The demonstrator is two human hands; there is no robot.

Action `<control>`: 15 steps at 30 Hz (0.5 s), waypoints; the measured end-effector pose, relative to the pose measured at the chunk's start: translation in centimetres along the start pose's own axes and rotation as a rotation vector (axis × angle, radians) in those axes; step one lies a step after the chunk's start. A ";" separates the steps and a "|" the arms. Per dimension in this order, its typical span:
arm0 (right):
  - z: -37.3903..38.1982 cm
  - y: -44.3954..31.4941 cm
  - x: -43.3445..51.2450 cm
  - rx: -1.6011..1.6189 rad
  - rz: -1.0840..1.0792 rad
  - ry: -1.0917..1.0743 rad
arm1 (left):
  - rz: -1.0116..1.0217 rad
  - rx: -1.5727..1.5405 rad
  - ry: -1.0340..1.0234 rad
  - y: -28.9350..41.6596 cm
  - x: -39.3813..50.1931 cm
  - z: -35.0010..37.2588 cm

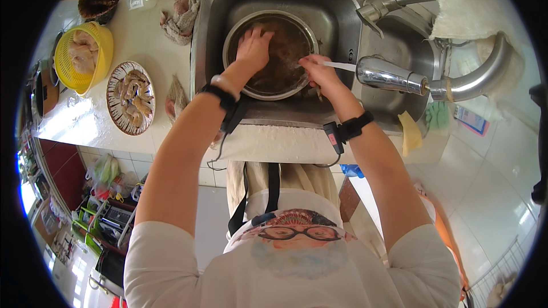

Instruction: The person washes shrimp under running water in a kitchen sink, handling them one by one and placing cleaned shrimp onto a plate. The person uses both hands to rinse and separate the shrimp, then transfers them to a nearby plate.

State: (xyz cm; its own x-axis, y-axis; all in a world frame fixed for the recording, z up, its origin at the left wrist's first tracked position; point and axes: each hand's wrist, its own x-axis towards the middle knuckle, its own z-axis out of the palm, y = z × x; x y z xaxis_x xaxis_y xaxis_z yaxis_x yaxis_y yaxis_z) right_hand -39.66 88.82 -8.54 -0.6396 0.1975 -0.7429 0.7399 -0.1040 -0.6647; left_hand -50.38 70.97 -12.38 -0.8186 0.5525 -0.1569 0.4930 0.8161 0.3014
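A round metal basin (278, 94) with brownish water stands in the left bowl of a stainless steel sink (342, 115). My left hand (253, 49) is over the basin's left part, its fingertips at the water; whether it holds anything under them cannot be told. At the basin's right rim is my right hand (321, 72), its fingers drawn together; a small thing pokes out below it, too unclear to name. From the chrome faucet head (379, 73), a white stream reaches toward the right hand. What lies in the murky water is hard to make out.
Left of the sink are a patterned plate (112, 107) of shrimp, a yellow plastic basket (107, 47) with raw meat, crumpled rags (182, 15) and a brown brush (100, 0). A yellow cloth (409, 133) and green gloves (437, 115) lie at the sink's right.
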 end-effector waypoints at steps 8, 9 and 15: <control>-1.7 0.3 -2.6 0.106 -0.017 -0.010 | -0.121 -0.185 -0.479 -0.7 4.1 3.1; -1.7 0.3 -2.7 0.109 -0.034 -0.013 | -0.058 -0.184 -0.468 -0.9 4.0 3.3; -1.3 0.7 -3.1 0.112 -0.032 -0.051 | 0.086 -0.462 -0.754 -2.5 3.7 3.8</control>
State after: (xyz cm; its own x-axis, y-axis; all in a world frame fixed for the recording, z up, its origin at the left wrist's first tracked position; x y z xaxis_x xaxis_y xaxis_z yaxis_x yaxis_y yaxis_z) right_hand -36.87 89.40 -6.66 -0.6744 0.1533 -0.7223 0.6929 -0.2069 -0.6908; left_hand -53.55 71.58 -17.25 -0.2919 0.7064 -0.6449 0.2420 0.7068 0.6647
